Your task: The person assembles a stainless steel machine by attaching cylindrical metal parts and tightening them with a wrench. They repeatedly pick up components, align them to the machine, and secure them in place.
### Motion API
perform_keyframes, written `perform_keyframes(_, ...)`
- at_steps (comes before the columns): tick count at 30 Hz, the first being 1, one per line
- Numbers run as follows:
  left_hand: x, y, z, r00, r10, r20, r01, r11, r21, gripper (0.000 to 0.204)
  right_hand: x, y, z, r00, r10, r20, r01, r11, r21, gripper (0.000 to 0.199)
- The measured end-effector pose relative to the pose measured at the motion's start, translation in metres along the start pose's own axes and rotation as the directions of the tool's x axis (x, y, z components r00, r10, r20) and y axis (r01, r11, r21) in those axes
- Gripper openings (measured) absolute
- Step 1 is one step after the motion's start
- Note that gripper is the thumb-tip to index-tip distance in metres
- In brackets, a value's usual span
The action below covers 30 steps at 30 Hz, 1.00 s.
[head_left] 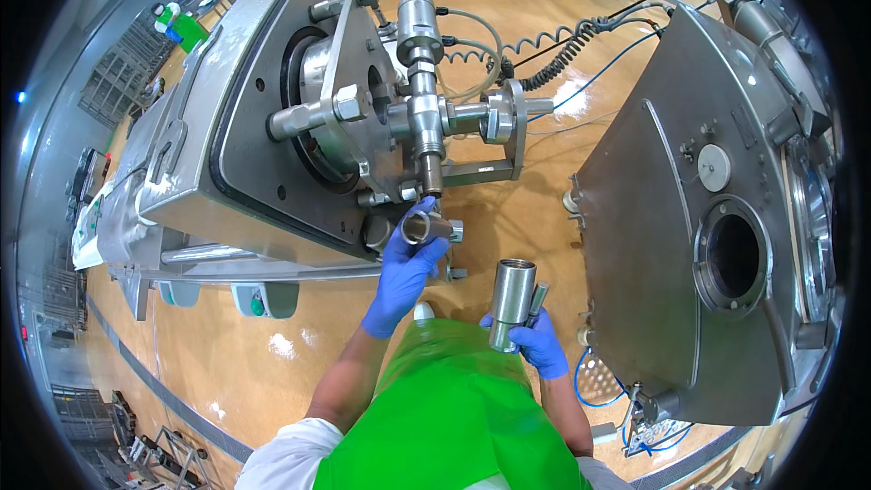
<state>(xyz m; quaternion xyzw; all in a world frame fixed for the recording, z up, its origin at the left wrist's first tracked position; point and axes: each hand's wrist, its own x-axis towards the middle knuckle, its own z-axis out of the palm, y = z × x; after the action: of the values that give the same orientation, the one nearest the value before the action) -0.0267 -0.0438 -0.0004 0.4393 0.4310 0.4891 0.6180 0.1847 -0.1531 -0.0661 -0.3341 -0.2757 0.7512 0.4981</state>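
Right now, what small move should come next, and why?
Perhaps the blue-gloved left hand should turn its short, hollow, silvery metal sleeve toward the downward-pointing metal pipe end: they're close, but the sleeve's visible mouth isn't facing the pipe.

A head-worn fisheye camera looks down ahead.

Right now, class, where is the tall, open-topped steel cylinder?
In the head view's lower half, just right of centre, the cylinder is in the right hand, beside a slimmer steel rod and near the green apron.
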Motion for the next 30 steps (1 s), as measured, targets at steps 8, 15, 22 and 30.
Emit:
perform_keyframes(8, -0.010, 0.010, -0.001, 0.951, 0.000, 0.310, 0.244, 0.617, -0.748, 0.040, -0.005, 0.002, -0.002, 0.997, 0.019, -0.074, -0.022, 0.999, -0.031, 0.064)
perform_keyframes(15, -0.001, -0.021, 0.000, 0.949, -0.161, 0.272, 0.315, 0.540, -0.781, 0.049, -0.016, -0.001, -0.007, 0.996, 0.045, -0.081, -0.048, 0.999, -0.026, 0.064)
perform_keyframes(22, 0.014, -0.018, 0.005, 0.939, -0.117, 0.323, 0.338, 0.487, -0.805, 0.064, -0.017, -0.003, -0.009, 0.993, 0.018, -0.115, -0.021, 1.000, -0.020, 0.068)
perform_keyframes(30, 0.062, -0.021, 0.001, 0.932, -0.178, 0.317, 0.354, 0.247, -0.902, 0.050, -0.020, -0.004, -0.001, 0.986, -0.009, -0.165, 0.006, 1.000, -0.020, 0.067)
